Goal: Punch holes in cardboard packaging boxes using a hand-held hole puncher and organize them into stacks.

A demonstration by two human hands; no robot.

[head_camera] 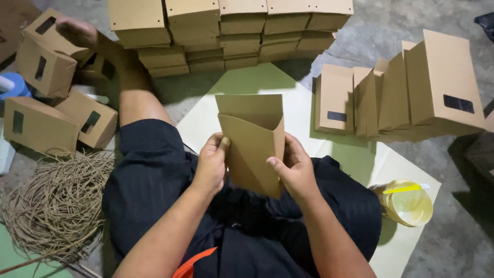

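Note:
Both my hands hold one brown paper bag (251, 141) upright over my lap, its mouth spread open at the top. My left hand (211, 163) grips the bag's left edge, thumb on the front panel. On the right edge sits my right hand (293, 167), its thumb pressed against the lower front. I sit cross-legged in dark shorts, my left leg stretched out toward the upper left.
Stacks of flat brown bags (229, 31) lie ahead. Folded bags with dark windows stand in a row at the right (411, 90) and lie heaped at the left (49, 92). A coil of twine (54, 206) is lower left. A yellow lidded cup (409, 203) stands at my right knee.

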